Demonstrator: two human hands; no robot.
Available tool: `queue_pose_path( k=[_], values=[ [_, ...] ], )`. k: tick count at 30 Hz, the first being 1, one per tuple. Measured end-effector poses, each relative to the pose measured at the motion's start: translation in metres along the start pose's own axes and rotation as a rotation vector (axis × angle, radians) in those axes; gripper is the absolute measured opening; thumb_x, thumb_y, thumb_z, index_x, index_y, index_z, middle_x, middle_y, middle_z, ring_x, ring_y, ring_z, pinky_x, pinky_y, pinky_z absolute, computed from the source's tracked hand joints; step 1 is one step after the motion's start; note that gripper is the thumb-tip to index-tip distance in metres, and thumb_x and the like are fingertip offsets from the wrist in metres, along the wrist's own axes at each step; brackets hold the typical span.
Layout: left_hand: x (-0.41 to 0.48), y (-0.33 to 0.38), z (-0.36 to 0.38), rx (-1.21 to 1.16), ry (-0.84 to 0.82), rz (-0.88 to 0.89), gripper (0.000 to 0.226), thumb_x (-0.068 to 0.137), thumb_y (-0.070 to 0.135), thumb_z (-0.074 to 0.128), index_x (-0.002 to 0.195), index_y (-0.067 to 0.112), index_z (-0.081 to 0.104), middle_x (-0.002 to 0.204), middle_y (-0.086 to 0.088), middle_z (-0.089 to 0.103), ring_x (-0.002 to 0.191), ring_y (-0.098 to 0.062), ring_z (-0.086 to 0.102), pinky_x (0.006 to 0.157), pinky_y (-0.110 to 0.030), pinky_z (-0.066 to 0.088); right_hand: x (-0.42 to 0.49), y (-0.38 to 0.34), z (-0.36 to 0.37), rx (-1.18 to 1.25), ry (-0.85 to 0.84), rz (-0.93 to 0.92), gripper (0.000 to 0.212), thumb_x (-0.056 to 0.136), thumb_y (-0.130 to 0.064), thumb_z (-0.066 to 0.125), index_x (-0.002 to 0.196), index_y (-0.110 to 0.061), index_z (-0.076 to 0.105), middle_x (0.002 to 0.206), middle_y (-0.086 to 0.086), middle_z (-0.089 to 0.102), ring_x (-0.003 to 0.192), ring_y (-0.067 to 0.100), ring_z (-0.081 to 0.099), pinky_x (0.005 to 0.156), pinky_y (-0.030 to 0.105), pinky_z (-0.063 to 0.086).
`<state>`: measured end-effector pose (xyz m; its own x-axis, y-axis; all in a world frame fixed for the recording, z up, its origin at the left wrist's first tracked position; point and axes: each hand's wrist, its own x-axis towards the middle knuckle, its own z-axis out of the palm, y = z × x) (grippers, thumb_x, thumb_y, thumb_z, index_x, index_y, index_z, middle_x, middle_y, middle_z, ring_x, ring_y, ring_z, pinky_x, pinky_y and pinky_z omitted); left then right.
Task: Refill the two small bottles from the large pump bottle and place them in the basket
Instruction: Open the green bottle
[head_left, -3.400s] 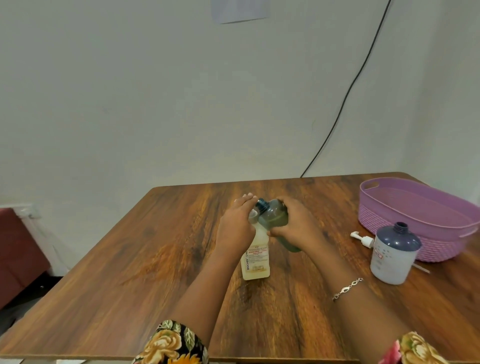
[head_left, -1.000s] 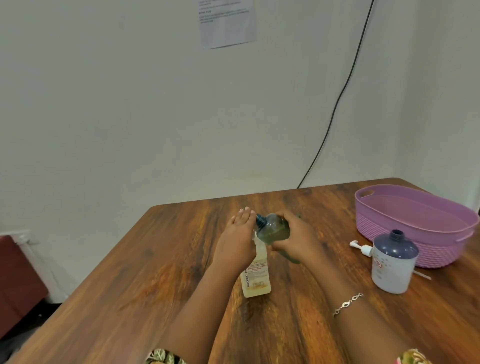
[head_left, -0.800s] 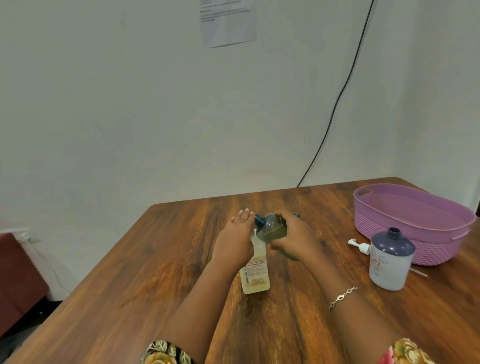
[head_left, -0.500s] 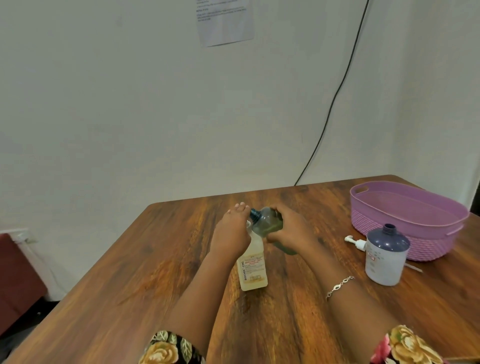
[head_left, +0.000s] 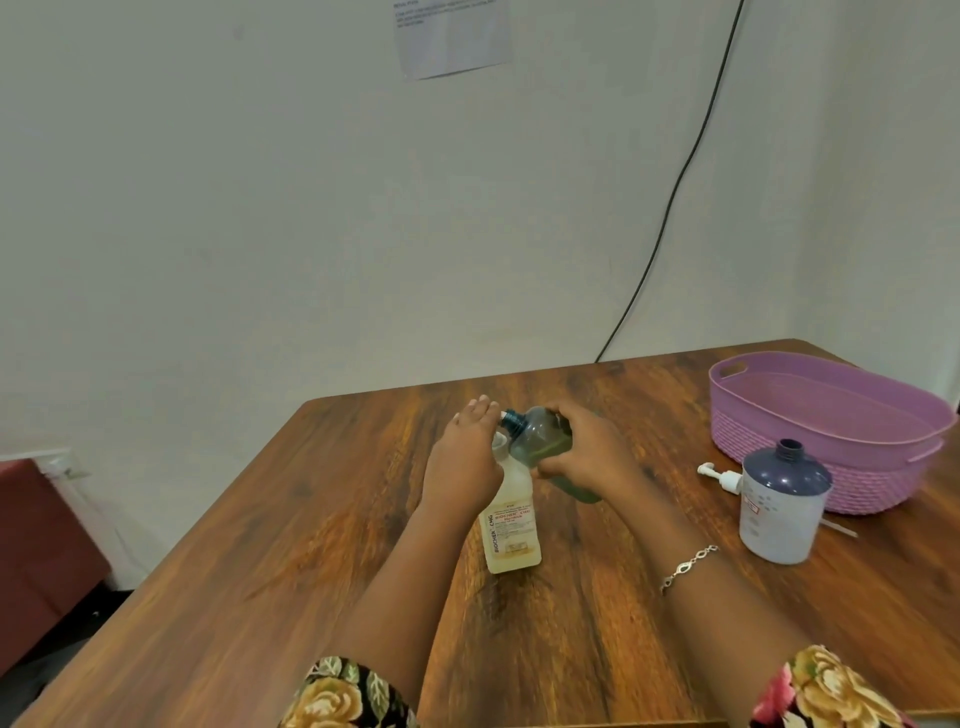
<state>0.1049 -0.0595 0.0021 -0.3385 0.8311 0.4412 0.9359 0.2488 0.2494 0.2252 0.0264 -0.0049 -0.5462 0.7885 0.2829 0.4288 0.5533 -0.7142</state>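
Two small bottles meet on the desk (head_left: 311, 571): the left grip (head_left: 462, 462) grasps the upright yellow bottle (head_left: 511, 535) near its neck; the right grip (head_left: 582, 457) clasps the green bottle (head_left: 540, 434), tilted over its mouth. The large bottle (head_left: 779, 509) stands beside the basket (head_left: 883, 478).

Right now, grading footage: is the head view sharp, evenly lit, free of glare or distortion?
Head view: soft, even light, no glare on the table; lens distortion mild; print on the labelled bottle partly legible; green bottle, left hand, right hand slightly soft.
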Motion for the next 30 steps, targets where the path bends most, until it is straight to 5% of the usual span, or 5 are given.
queue_pose_path(
  k=[6, 9, 24, 30],
  values=[
    [-0.009, 0.001, 0.009, 0.163, -0.03, 0.048, 0.073, 0.087, 0.003, 0.051, 0.149, 0.012, 0.013, 0.157, -0.006, 0.011, 0.145, -0.017, 0.007, 0.115, -0.026, 0.003, -0.004, 0.006, 0.007, 0.02, -0.009, 0.027, 0.071, 0.064, -0.02, 0.08, 0.126, -0.023, 0.046, 0.124, -0.001, 0.055, 0.109, 0.019, 0.052, 0.084, 0.03, 0.042],
    [-0.004, 0.004, 0.0, 0.202, -0.062, 0.053, 0.071, 0.089, 0.003, 0.047, 0.149, 0.011, 0.011, 0.157, -0.006, 0.01, 0.145, -0.018, 0.005, 0.115, -0.028, 0.002, -0.003, 0.002, 0.004, 0.021, 0.002, 0.02, 0.072, 0.064, -0.02, 0.08, 0.127, -0.024, 0.046, 0.124, -0.001, 0.054, 0.109, 0.018, 0.051, 0.093, 0.038, 0.043],
    [0.0, 0.017, -0.003, 0.349, -0.073, 0.054, 0.064, 0.092, 0.011, 0.046, 0.148, 0.006, 0.015, 0.155, -0.011, 0.018, 0.144, -0.021, 0.012, 0.116, -0.033, 0.004, -0.001, 0.003, 0.0, -0.012, -0.015, 0.005, 0.072, 0.063, -0.021, 0.08, 0.128, -0.023, 0.046, 0.123, -0.001, 0.055, 0.108, 0.017, 0.051, 0.093, 0.037, 0.043],
    [0.003, 0.018, -0.001, 0.298, -0.022, 0.032, 0.065, 0.09, 0.011, 0.049, 0.147, 0.005, 0.017, 0.155, -0.011, 0.02, 0.144, -0.021, 0.014, 0.116, -0.032, 0.007, 0.004, 0.006, -0.001, 0.007, -0.022, -0.002, 0.076, 0.063, -0.02, 0.08, 0.13, -0.022, 0.044, 0.126, -0.001, 0.053, 0.108, 0.017, 0.051, 0.082, 0.027, 0.04]
  ],
)
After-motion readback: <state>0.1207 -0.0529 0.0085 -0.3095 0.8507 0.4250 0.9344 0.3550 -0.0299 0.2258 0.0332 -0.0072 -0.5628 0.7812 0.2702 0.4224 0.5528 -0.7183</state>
